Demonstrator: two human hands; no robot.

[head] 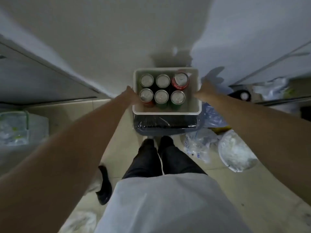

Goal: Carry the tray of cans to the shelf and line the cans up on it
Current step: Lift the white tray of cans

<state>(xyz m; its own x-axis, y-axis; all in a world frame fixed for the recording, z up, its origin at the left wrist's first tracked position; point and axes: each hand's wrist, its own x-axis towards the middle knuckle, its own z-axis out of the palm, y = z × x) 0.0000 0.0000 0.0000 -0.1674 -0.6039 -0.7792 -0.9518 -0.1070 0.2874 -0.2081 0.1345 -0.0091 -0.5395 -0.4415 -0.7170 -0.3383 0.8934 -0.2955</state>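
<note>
A white, straight-walled tray point(166, 113) sits level atop a dark, plastic-wrapped block, directly ahead against a pale wall. Six cans point(161, 96) stand upright inside in two rows of three, silver tops facing up, crowded toward the far side. The far-right can point(180, 81) shows red, taller in view than the rest; the near-left can point(146, 96) is also red, the two near it green.

A dark plastic-wrapped box point(165, 122) at centre; crumpled clear plastic bags point(200, 147) and a white bag point(235, 153) lower right; a dark shoe point(104, 185) lower left.
</note>
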